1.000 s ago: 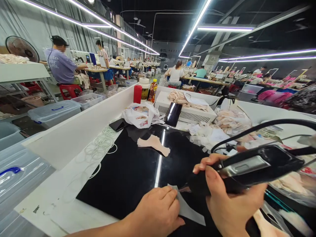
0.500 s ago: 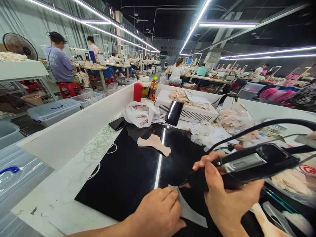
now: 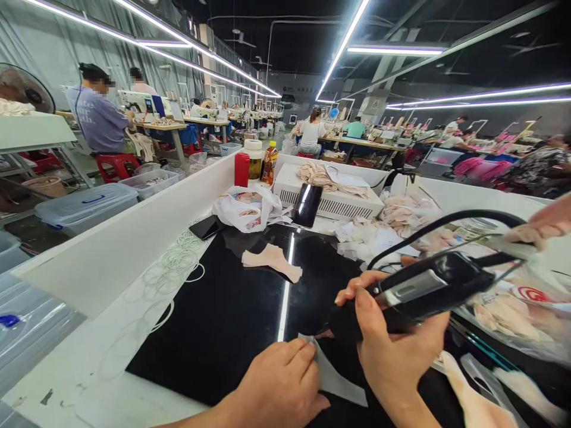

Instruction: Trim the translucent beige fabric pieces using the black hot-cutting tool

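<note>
My right hand (image 3: 392, 339) is wrapped around a black corded handheld tool (image 3: 439, 288) with a silver plate on its side. The tool tilts down to the left, its tip hard to see against the dark surface. Beside it, my left hand (image 3: 281, 377), fingers curled together, presses a translucent white curved fabric piece (image 3: 336, 380) onto the glossy black work surface (image 3: 214, 333). A small strip of beige fabric shows near the tool's tip. Farther off lies a beige cut fabric piece (image 3: 272, 261), apart from both hands.
Loose white elastic cord (image 3: 163, 264) lies along the left wall. At the back are a white plastic bag (image 3: 247, 208), a phone (image 3: 307, 205), a vented white box (image 3: 328, 190) and bottles (image 3: 269, 163). Another person's blurred hand (image 3: 553, 220) is by the tool's cable. Bagged fabric (image 3: 513, 315) lies right.
The view has shifted slightly, moving everything a little left in the picture. The other person's hand has come further into view at the right. Both my hands keep their grip.
</note>
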Available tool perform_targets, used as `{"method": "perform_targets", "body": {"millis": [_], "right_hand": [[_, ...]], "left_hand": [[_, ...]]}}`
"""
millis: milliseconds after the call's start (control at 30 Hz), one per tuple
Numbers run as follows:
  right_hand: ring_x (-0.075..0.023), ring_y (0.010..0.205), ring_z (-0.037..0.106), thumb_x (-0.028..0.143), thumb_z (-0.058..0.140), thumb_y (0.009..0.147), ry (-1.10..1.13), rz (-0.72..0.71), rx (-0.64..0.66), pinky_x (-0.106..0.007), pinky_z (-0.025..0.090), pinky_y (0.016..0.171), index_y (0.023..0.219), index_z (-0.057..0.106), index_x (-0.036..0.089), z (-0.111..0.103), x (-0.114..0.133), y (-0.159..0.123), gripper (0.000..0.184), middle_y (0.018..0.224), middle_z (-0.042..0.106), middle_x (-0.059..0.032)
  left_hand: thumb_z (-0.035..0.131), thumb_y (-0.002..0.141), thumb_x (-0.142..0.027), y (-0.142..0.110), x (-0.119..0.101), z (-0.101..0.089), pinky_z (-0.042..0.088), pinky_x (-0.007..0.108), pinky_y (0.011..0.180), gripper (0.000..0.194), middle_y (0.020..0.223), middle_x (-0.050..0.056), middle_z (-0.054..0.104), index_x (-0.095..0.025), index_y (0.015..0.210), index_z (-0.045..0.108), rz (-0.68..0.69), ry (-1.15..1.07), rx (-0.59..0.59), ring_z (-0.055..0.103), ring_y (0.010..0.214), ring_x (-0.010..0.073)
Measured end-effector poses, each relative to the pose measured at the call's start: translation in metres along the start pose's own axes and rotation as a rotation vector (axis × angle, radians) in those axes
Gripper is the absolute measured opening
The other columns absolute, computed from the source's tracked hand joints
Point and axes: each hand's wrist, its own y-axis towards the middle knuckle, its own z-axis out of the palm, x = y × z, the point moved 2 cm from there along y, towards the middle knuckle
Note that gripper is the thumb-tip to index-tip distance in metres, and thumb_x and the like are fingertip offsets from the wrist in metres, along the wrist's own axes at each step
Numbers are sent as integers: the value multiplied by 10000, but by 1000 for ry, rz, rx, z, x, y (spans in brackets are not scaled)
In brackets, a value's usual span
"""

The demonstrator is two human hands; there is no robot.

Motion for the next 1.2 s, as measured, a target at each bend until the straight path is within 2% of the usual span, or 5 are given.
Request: {"method": "perform_targets", "body": {"millis": [300, 533, 933, 1067, 1200], "right_hand": [[-132, 588, 640, 128, 784, 844, 52, -8, 30, -298, 589, 543, 1331, 533, 300, 10, 0, -2, 575, 837, 669, 50], [-126, 601, 654, 132, 753, 880, 43, -3, 30, -284, 595, 545, 1222, 526, 289, 11, 0, -4, 439, 849, 667, 50], [-122, 592, 660, 147, 743, 866, 32, 14, 36, -278, 602, 557, 1202, 508, 279, 21, -3, -5, 431, 844, 674, 51], [-123, 607, 675, 160, 763, 866, 56, 43, 47, -285, 612, 590, 1133, 528, 290, 17, 0, -1, 379, 857, 679, 57], [-124, 601, 664, 171, 801, 843, 69, 65, 14, -288, 613, 581, 1220, 527, 313, 1, 7, 4, 487, 856, 679, 67]], "left_hand": [[656, 1013, -472, 0, 2, 1, 595, 278, 889, 342, 1138, 96, 775, -130, 998, 660, -4, -7, -111, 725, 1098, 210], [575, 1060, -441, 0, 3, -2, 601, 278, 893, 318, 1147, 94, 778, -139, 1003, 655, -14, -14, -156, 731, 1097, 201], [577, 1062, -431, 3, 4, -7, 618, 284, 901, 282, 1127, 86, 780, -155, 1028, 624, -43, -95, -124, 749, 1063, 205], [479, 1103, -440, 3, 3, -8, 622, 301, 898, 341, 1139, 79, 784, -152, 1011, 635, -40, -55, -113, 747, 1092, 205], [361, 1141, -407, 4, 2, -14, 623, 306, 902, 406, 1183, 86, 775, -134, 1057, 650, -14, -30, -51, 743, 1111, 207]]}}
